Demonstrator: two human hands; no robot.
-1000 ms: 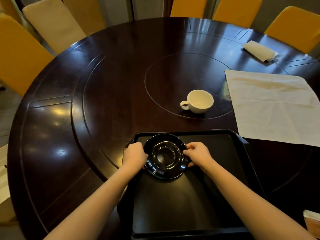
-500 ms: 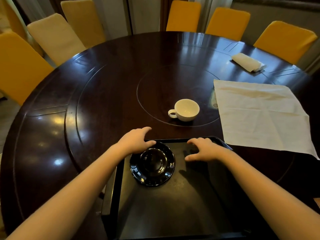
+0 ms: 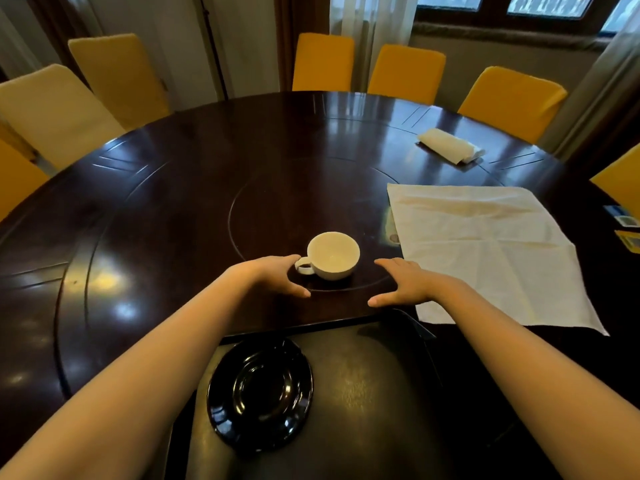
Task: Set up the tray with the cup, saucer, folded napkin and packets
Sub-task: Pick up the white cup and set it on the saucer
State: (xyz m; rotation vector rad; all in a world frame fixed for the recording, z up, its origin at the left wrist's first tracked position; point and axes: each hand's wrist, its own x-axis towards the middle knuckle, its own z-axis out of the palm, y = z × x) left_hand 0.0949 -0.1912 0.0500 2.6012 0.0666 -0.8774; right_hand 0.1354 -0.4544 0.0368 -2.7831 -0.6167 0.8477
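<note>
Left hand (image 3: pixel 273 277): off the saucer now, spreading open and empty, fingertips nearing the cup handle | saucer (image 3: pixel 259 393): lying released on tray (image 3: pixel 381 393) | cup (image 3: pixel 333 255): sitting upright on table (image 3: pixel 156 220), next item due | right hand (image 3: pixel 405 284): reaching open, empty | napkin (image 3: pixel 485 251): lying unfolded.

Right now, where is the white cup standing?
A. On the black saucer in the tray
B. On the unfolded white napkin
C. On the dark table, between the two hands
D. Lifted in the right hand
C: the white cup stands upright on the dark table beyond the tray, with the left hand by its handle and the right hand open on the other side; the black saucer is bare.
</note>
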